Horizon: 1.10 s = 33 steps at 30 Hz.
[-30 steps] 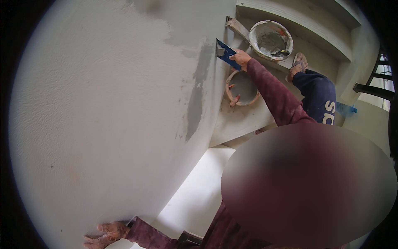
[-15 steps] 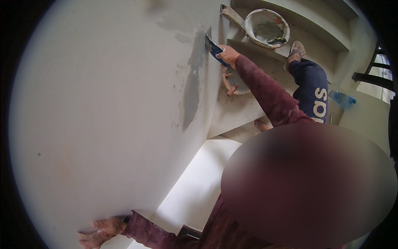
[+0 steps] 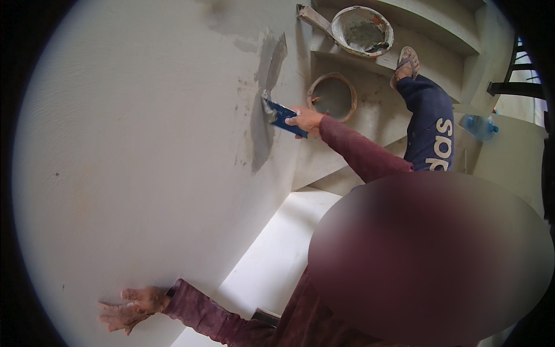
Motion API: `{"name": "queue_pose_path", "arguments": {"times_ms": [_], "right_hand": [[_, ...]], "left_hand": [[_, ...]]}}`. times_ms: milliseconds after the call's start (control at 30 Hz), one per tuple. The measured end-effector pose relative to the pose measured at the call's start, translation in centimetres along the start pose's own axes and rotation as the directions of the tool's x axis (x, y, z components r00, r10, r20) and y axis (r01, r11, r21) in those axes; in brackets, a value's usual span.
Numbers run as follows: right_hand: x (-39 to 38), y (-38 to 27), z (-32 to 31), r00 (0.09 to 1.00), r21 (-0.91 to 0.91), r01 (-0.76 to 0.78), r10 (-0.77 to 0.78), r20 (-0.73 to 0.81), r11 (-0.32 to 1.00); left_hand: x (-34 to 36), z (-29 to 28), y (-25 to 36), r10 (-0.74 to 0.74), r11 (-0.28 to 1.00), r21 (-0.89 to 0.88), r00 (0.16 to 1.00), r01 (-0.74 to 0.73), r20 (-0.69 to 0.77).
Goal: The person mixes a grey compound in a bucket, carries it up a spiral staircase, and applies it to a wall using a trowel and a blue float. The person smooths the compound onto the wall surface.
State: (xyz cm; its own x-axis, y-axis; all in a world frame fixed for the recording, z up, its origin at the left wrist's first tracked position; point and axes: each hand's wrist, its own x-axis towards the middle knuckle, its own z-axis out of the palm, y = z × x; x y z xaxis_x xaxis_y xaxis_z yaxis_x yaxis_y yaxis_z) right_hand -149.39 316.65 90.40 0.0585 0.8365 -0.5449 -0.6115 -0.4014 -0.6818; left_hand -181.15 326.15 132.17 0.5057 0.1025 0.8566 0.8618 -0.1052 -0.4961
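Note:
My right hand (image 3: 305, 120) is closed around a blue putty knife (image 3: 283, 118) with grey filler along its far edge. That edge is against the pale wall (image 3: 144, 144), on a long dark-grey damp-looking patch (image 3: 264, 130). Higher up, the patch runs on toward the corner by the stairs. At the lower left, my left hand (image 3: 136, 307) rests on the wall with its fingers spread and nothing in it.
On the stairs stand a white bucket (image 3: 340, 36) smeared with grey mix and a round orange-rimmed container (image 3: 354, 95) with grey contents. My sandalled foot (image 3: 407, 65) is on a step. A blue clear bottle (image 3: 480, 127) lies at the right, near a dark railing (image 3: 517, 90).
My right hand has brought the putty knife down and left along the grey patch, uncovering the round container. My left hand stays on the wall, slightly higher in the picture.

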Motion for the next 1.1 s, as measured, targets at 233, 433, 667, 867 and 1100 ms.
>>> {"name": "queue_pose_path", "arguments": {"times_ms": [233, 433, 667, 867, 1100], "right_hand": [[1.9, -2.8, -7.7, 0.997, 0.366, 0.066, -0.044, -0.067, 0.928], [6.5, -8.7, -12.8, 0.918, 0.092, 0.154, -0.108, -0.382, 0.984], [5.8, -10.5, -8.7, 0.909, -0.14, 0.188, -0.226, -0.351, 0.972], [3.7, -6.0, -1.7, 0.797, -0.518, 0.297, -0.507, -0.329, 0.802], [-2.2, -1.6, 3.7, 0.928, -0.374, 0.291, -0.355, -0.113, 0.881]], "left_hand": [[0.6, 0.2, 1.8, -0.021, 1.0, 0.006, 0.997, 0.02, 0.072], [1.7, -0.5, 1.8, -0.007, 1.0, 0.0, 0.998, 0.007, 0.07], [3.0, -3.7, -0.2, 0.021, 0.999, 0.039, 1.0, -0.022, 0.023], [3.5, -4.7, 0.0, 0.006, 1.0, -0.001, 1.0, -0.006, 0.023], [2.2, -1.9, 0.0, 0.076, 0.997, 0.02, 0.997, -0.076, 0.007]]}}
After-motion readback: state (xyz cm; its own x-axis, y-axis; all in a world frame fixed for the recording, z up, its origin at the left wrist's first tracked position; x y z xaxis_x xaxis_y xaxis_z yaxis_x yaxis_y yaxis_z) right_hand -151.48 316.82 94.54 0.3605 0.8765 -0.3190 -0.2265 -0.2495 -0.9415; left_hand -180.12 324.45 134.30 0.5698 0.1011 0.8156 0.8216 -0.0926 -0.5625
